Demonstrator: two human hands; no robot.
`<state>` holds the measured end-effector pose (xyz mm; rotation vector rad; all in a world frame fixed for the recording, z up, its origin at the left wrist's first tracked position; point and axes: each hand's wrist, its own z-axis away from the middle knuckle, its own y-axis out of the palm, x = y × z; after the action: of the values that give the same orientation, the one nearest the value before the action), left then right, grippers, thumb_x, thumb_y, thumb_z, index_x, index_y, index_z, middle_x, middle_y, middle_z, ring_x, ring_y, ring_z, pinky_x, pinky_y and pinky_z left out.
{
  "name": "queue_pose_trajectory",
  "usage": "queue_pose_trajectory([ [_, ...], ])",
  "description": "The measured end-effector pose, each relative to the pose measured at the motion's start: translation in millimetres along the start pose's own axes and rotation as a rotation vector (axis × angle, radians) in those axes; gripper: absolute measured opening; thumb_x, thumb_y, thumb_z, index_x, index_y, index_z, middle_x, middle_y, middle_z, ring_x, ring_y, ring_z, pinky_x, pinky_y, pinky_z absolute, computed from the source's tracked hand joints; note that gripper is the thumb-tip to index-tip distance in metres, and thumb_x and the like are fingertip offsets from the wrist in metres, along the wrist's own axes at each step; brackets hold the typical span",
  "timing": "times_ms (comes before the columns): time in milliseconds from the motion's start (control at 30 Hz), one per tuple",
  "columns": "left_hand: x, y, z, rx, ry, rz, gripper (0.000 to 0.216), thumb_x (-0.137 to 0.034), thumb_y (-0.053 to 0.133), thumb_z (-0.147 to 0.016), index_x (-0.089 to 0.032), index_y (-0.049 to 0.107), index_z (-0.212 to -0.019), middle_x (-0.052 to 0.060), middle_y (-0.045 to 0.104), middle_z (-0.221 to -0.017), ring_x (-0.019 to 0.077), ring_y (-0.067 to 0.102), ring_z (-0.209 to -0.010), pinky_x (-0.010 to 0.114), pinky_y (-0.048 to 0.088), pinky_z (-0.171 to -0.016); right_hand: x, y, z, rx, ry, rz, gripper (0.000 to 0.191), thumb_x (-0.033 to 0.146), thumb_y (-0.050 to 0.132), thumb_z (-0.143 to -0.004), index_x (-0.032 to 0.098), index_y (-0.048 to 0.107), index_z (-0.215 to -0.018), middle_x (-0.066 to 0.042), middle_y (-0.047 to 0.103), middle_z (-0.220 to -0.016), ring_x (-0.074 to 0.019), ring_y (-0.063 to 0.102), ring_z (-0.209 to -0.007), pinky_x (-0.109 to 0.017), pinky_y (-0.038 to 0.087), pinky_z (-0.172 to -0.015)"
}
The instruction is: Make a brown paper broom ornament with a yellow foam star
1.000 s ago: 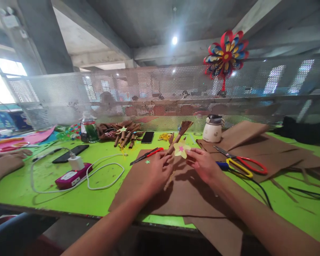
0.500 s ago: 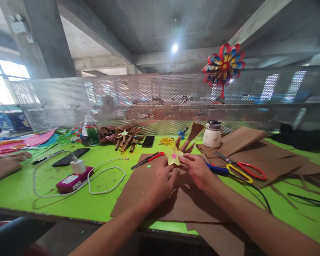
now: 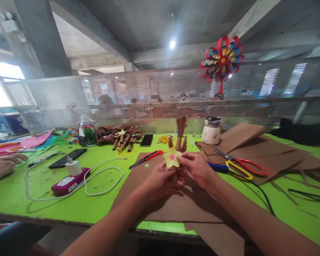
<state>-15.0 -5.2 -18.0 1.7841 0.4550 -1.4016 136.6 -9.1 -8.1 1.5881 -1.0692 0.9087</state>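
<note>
A yellow paper flower (image 3: 176, 162) with a pink star at its centre faces me. My right hand (image 3: 200, 170) is closed, pinching the flower's right edge between thumb and fingertips. Behind it rises a fringed brown paper figure (image 3: 180, 129), nearly upright, with pleated pieces at its sides. My left hand (image 3: 157, 182) is closed around its lower part, which the fingers mostly hide. Below both hands lies a large brown paper sheet (image 3: 154, 209). A small green star (image 3: 147, 165) and a red-handled craft knife (image 3: 145, 159) rest on its far left part.
Scissors (image 3: 245, 168) and a blue-handled tool (image 3: 217, 167) lie to the right beside stacked brown paper (image 3: 245, 140). A cream bottle (image 3: 211, 132) stands behind. Leftward are a purple power strip (image 3: 69, 183), a white cable (image 3: 104, 193), phones and another person's hand (image 3: 12, 160).
The brown paper figure has swung from leaning right to nearly upright. My hands still hold it and the flower. The whole view has shifted slightly.
</note>
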Motion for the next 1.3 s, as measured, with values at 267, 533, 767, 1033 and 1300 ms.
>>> queue_pose_trajectory([
  [267,-8,2,2,0.002,-0.018,0.028,0.019,-0.02,0.066,-0.077,-0.015,0.059,-0.094,0.006,0.064,-0.083,0.014,0.063,-0.071,0.032,0.051,-0.075,5,-8,3,0.033,-0.02,0.09,0.023,0.037,0.077,-0.065,0.017,0.071,-0.072,-0.002,0.066,-0.072,-0.0141,0.058,-0.068,-0.029,0.046,-0.07],
  [533,-13,6,-3,-0.008,0.074,-0.006,0.035,-0.02,0.062,-0.081,-0.021,0.049,-0.114,0.005,0.062,-0.086,0.0165,0.066,-0.08,0.033,0.052,-0.078,35,-31,-3,-0.247,-0.188,-0.01,0.025,0.035,0.081,-0.057,0.02,0.066,-0.068,0.0,0.062,-0.072,-0.0135,0.054,-0.068,-0.029,0.045,-0.068],
  [767,3,15,-7,-0.113,0.036,-0.084,0.038,-0.022,0.062,-0.081,-0.02,0.042,-0.113,0.005,0.063,-0.083,0.0183,0.067,-0.078,0.033,0.052,-0.072,34,-27,-4,-0.256,-0.374,0.267,0.019,0.037,0.073,-0.068,0.02,0.068,-0.074,-0.003,0.064,-0.086,-0.019,0.056,-0.086,-0.032,0.044,-0.078],
  [1033,10,12,-5,-0.094,0.031,-0.068,0.045,-0.02,0.063,-0.078,-0.021,0.039,-0.116,0.007,0.065,-0.087,0.0201,0.069,-0.075,0.036,0.051,-0.077,24,-20,-5,-0.292,-0.413,0.494,0.016,0.034,0.07,-0.068,0.019,0.066,-0.068,-0.004,0.058,-0.082,-0.0186,0.055,-0.083,-0.031,0.043,-0.075],
  [1300,10,14,-5,-0.094,0.013,-0.116,0.049,-0.024,0.063,-0.08,-0.019,0.036,-0.12,0.009,0.064,-0.089,0.0226,0.069,-0.075,0.039,0.052,-0.074,24,-18,-3,-0.338,-0.353,0.533,0.019,0.036,0.07,-0.064,0.017,0.067,-0.064,-0.001,0.06,-0.07,-0.0175,0.054,-0.074,-0.032,0.041,-0.076],
])
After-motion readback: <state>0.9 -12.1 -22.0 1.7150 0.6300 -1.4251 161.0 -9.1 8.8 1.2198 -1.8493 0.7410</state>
